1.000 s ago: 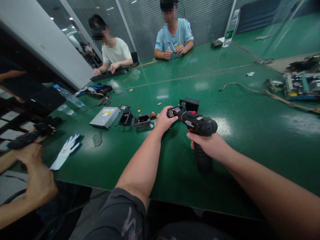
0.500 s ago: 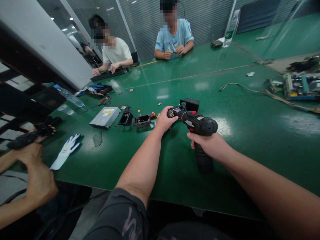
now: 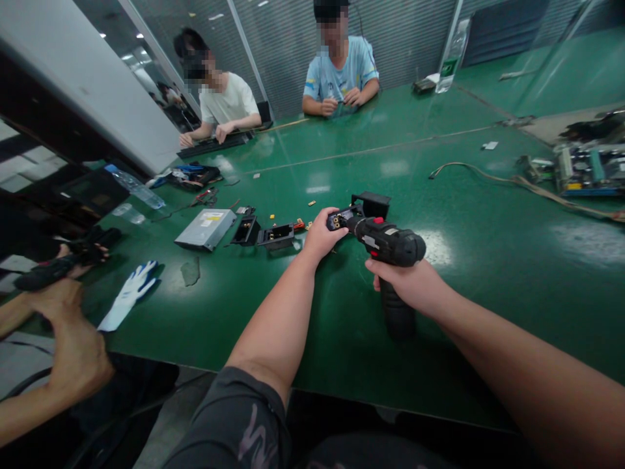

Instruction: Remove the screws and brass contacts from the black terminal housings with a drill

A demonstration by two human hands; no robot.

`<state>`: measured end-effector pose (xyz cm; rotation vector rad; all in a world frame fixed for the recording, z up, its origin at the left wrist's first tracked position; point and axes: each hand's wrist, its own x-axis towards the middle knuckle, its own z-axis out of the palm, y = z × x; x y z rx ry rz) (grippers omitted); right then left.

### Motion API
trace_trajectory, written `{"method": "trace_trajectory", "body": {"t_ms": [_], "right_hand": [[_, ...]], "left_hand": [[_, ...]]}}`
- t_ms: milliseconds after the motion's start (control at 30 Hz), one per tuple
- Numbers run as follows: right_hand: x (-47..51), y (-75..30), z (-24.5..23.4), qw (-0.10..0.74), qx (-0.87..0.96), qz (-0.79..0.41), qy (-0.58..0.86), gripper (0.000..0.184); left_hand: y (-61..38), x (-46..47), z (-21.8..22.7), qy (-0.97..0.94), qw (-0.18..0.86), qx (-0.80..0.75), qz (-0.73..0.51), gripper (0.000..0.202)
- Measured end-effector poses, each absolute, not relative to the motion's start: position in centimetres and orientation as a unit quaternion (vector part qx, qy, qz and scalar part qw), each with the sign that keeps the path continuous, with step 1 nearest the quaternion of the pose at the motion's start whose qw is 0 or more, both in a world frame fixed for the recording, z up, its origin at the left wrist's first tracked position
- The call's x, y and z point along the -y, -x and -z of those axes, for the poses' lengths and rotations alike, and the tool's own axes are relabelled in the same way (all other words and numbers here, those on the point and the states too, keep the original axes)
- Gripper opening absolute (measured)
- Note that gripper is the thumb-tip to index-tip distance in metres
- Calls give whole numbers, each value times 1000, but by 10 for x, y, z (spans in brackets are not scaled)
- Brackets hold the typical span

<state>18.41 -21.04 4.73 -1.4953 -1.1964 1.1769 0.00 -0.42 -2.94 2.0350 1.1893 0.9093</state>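
Observation:
My right hand [image 3: 410,283] is wrapped round the grip of a black cordless drill [image 3: 390,244] with red buttons, its nose pointing left. My left hand [image 3: 321,236] is closed on a small black electronic part [image 3: 340,218] with gold contacts, held against the drill's tip above the green table [image 3: 469,247]. A black box-shaped piece [image 3: 374,203] sits just behind them.
Left of my hands lie two open black casings [image 3: 266,234], a silver drive [image 3: 206,228], small loose parts, a white and blue glove [image 3: 129,294] and a water bottle [image 3: 134,187]. A person's hands at the left edge hold a black tool [image 3: 58,264]. Two people sit opposite. Circuit boards [image 3: 586,169] and a cable lie at right.
Almost nothing has moved. My hands hold the drill and the part in the same place; the person at the left has shifted their arm slightly.

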Motion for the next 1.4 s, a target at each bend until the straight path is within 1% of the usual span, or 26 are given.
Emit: {"method": "trace_trajectory", "body": {"t_ms": [267,433,700,900,1067,1233,1400], "right_hand": [[211,-183,-51,427,474,-472,608,28],[212,-184,-49,425,480,-470,607,31],[211,-184,-50,429,492,-470,594,29],[211,-183,-51,434,469,-482,600,22],[212,-183,-51,429,482,-476,597,27],[212,-182,-53,446,472,-477,593,22],[212,-181,-56,463,463,-479,585,22]], "left_hand": [[0,4,31,-765,306,-453,-341,62],[0,5,29,-767,307,-448,-342,63],[1,5,29,-767,307,-446,-344,62],[1,3,29,-767,305,-455,-334,63],[0,5,27,-765,306,-456,-336,62],[0,4,26,-763,308,-458,-337,61],[1,1,26,-764,316,-446,-344,68]]}}
